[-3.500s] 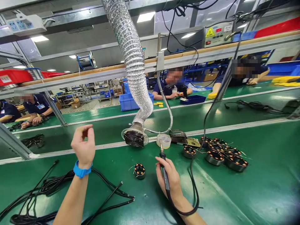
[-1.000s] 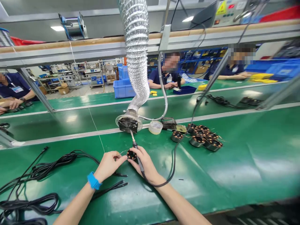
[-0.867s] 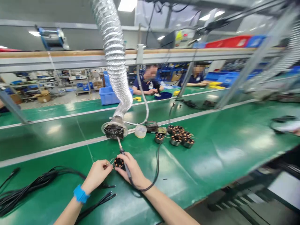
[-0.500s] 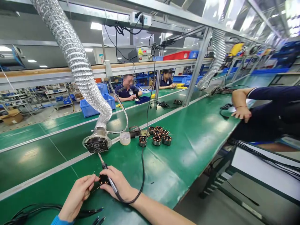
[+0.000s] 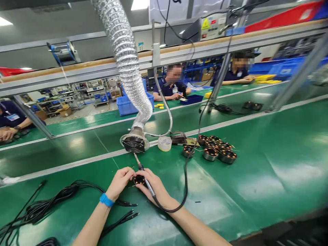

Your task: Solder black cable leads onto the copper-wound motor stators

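The scene is lit brightly by ceiling panels (image 5: 139, 4). Pale glare patches are thrown across the green bench (image 5: 256, 153). A faint, soft shadow is cast beneath the right hand (image 5: 153, 186). Shapes are stretched toward the edges by wide-angle distortion, and the metal post (image 5: 299, 82) is smeared by blur.

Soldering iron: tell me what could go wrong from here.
1. The right hand holds the iron while both hands pinch the coil. The tip sticks out just past the left hand, so a slip could burn a finger.
2. The cord loops beside the right wrist; a snag might jerk the tip.
3. The tip points toward the fan and could touch its grille.
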Demonstrator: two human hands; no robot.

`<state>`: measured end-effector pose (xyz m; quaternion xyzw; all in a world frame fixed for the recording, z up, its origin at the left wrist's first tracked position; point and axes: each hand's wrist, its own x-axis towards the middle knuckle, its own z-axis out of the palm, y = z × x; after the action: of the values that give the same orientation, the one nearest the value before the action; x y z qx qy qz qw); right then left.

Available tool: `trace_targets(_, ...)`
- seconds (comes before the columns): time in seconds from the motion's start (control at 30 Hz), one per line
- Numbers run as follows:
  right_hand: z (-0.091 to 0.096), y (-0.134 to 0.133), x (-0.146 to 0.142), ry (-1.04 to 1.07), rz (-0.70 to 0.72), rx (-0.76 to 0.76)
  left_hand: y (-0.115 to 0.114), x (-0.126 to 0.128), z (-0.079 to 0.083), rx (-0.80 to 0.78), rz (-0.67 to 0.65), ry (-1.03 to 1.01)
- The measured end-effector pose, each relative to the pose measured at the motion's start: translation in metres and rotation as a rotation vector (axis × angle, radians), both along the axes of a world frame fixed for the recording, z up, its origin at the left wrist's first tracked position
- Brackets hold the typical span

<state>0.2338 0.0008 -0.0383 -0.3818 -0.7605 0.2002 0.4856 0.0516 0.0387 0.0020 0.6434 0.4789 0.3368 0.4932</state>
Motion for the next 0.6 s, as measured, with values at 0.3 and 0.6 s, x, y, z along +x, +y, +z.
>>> trace_targets(0.3, -0.005, -0.001, -0.001, -0.012, -0.013, 0.052, -0.025, -0.03, 0.003, -0.009, -0.121, 0.164)
trace_targets(0.6, -0.015, 0.004, 0.0, -0.002, -0.011, 0.067, -0.025, 0.005, -0.002, -0.239, 0.042, -0.172)
